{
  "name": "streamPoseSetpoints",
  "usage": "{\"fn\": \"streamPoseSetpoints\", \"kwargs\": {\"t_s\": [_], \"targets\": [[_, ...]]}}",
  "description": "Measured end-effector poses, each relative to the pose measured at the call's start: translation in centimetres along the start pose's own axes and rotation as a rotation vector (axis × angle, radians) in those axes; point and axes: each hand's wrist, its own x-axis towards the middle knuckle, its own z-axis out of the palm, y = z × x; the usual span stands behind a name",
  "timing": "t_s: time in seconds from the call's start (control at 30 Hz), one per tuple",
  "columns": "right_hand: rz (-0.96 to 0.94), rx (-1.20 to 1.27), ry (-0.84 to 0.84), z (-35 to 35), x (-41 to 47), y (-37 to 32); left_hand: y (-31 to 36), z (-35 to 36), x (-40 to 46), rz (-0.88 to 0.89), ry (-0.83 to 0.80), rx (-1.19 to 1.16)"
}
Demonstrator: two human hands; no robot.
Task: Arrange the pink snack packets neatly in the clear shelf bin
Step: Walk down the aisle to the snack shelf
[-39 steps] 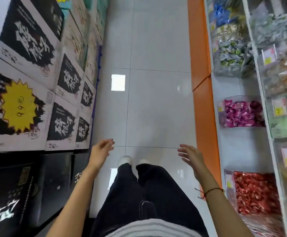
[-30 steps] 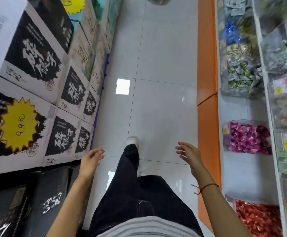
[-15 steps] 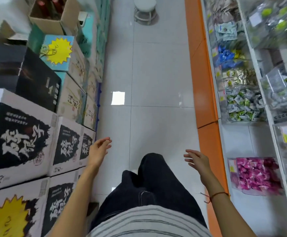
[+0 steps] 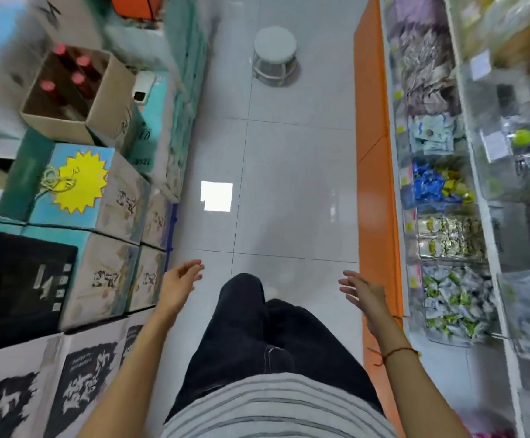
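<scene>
Pink snack packets (image 4: pixel 491 434) barely in view at lower right, untouched; left hand (image 4: pixel 178 284) and right hand (image 4: pixel 363 294) empty, fingers loosely spread; arranging seemingly not begun.

Glossy, smooth floor tiles (image 4: pixel 289 191) with a bright reflection. Matt brown cardboard box (image 4: pixel 77 99). Clear, shiny plastic bins (image 4: pixel 456 308) with crinkly foil-like packets. Dark cloth trousers (image 4: pixel 257 336), matt.

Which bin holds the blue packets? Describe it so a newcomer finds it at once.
Start at the orange shelf edge along the right side of the aisle. On the lowest visible shelf behind it runs a row of clear bins; the blue-packet bin sits mid-row. It alone holds bright blue wrappers; the bin nearer the person holds pale yellow-green ones.
</scene>
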Motion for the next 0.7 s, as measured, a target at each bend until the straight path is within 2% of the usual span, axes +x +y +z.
{"fn": "streamPoseSetpoints", "kwargs": {"t_s": [0.27,0.5,0.7], "targets": [[-0.030,-0.013,-0.037,4.9,12.2,-16.3,10.7,1.4,12.8,-0.052,0.071,-0.056],[-0.055,-0.010,-0.007,6.8,21.2,-28.9,26.6,3.6,25.6,0.029,0.002,-0.049],[0.029,0.035,0.064,5.9,28.9,-37.6,40.2,7.8,35.4,0.096,-0.056,-0.011]]}}
